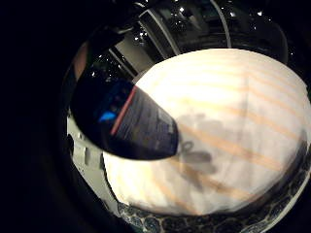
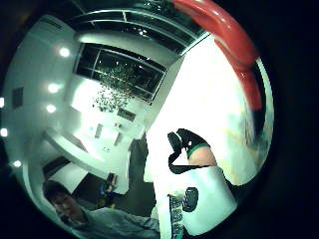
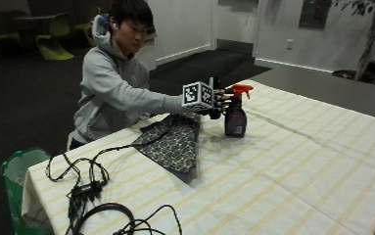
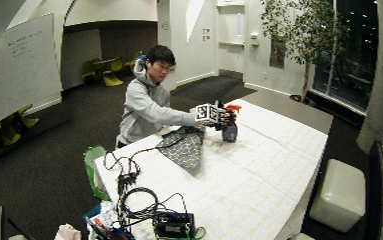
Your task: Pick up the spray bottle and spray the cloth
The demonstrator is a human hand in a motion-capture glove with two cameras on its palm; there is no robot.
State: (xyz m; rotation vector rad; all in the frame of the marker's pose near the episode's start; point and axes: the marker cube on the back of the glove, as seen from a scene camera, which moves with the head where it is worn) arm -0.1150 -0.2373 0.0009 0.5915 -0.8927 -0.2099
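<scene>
We saw the spray bottle (image 3: 235, 120) standing upright on the striped tabletop (image 3: 291, 166), its orange trigger head at twelve o'clock of its dark body. The gloved right hand (image 3: 218, 104) sat at the bottle's neck from the nine o'clock side, fingers curled round it just under the trigger. The patterned cloth (image 3: 171, 142) lay flat on the tabletop at about eight o'clock from the bottle, near it but apart. In the little-finger palm view the bottle's dark labelled body (image 1: 141, 126) loomed close above the striped tabletop.
</scene>
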